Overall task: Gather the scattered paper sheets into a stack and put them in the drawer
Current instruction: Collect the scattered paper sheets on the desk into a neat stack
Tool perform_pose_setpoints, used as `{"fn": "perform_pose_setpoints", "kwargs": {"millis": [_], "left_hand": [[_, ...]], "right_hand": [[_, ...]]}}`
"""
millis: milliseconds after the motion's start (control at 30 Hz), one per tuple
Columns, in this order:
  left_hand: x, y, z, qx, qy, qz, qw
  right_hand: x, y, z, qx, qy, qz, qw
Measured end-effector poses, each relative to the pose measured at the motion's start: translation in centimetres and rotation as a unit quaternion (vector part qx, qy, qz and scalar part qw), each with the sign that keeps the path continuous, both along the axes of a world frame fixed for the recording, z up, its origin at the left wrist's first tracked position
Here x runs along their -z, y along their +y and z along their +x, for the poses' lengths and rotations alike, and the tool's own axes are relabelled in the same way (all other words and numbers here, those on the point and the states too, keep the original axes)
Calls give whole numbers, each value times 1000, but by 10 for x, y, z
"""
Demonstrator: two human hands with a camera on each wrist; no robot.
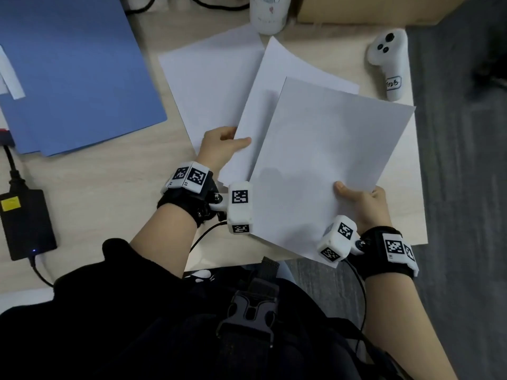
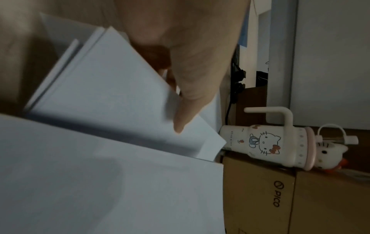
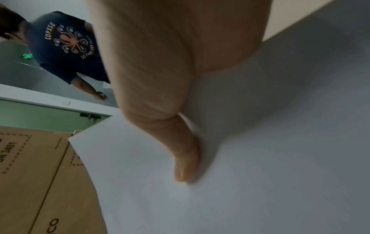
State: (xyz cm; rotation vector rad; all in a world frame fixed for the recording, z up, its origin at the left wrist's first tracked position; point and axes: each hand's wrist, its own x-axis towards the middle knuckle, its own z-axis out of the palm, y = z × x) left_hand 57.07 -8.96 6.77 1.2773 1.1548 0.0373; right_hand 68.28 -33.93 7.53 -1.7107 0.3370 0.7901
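Several white paper sheets lie fanned and overlapping on a light wood table (image 1: 109,193). My left hand (image 1: 233,138) pinches the left edge of a middle sheet (image 1: 288,86), thumb on top and fingers beneath. In the left wrist view the thumb (image 2: 186,110) presses that sheet (image 2: 110,95). My right hand (image 1: 354,196) grips the uppermost sheet (image 1: 329,160) at its near right side and holds it above the others. The right wrist view shows the thumb (image 3: 184,150) lying on this sheet (image 3: 260,158). Another sheet (image 1: 208,78) lies flat at the back left. No drawer is in view.
A blue folder (image 1: 76,72) covers the table's left. A black power adapter (image 1: 27,223) sits at the near left. At the back stand a cartoon-cat cup (image 1: 270,12) and a cardboard box (image 1: 370,9). A white controller (image 1: 389,61) lies near the right edge. Another person (image 3: 66,45) stands beyond.
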Motion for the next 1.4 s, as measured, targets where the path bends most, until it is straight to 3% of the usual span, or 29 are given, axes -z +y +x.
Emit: {"fn": "perform_pose_setpoints", "kwargs": {"millis": [67,167,267,400,533,633,700,833,933,1067,1267,1400], "left_hand": [[-3,1,3,64,17,9,998],[-1,6,4,116,56,116,985],[1,13,-7,18,74,193,978],[10,23,-30,-143,127,196,962],[15,23,-32,-148,173,193,954],[18,22,-28,-106,278,223,928],[13,20,-22,-89,297,214,926],[11,28,-6,-128,268,145,944],[12,35,-1,-202,191,82,957],[9,38,7,-175,150,27,973],[-2,29,-3,-136,105,154,973],[-17,21,-15,-95,134,285,944]], "right_hand": [[-3,4,-1,-8,2,4,1000],[-8,6,-3,-5,0,4,1000],[-13,5,-5,-7,-4,-1,1000],[-18,7,-5,-8,-10,4,1000],[-13,14,-2,-21,-6,-9,1000],[-4,19,1,-22,3,-22,1000],[1,20,2,-15,6,-26,1000],[12,19,5,-8,7,-66,998],[16,18,9,0,11,-84,996],[16,18,10,0,13,-96,995],[8,8,5,8,23,-52,998],[1,-4,-2,-1,23,-21,1000]]}}
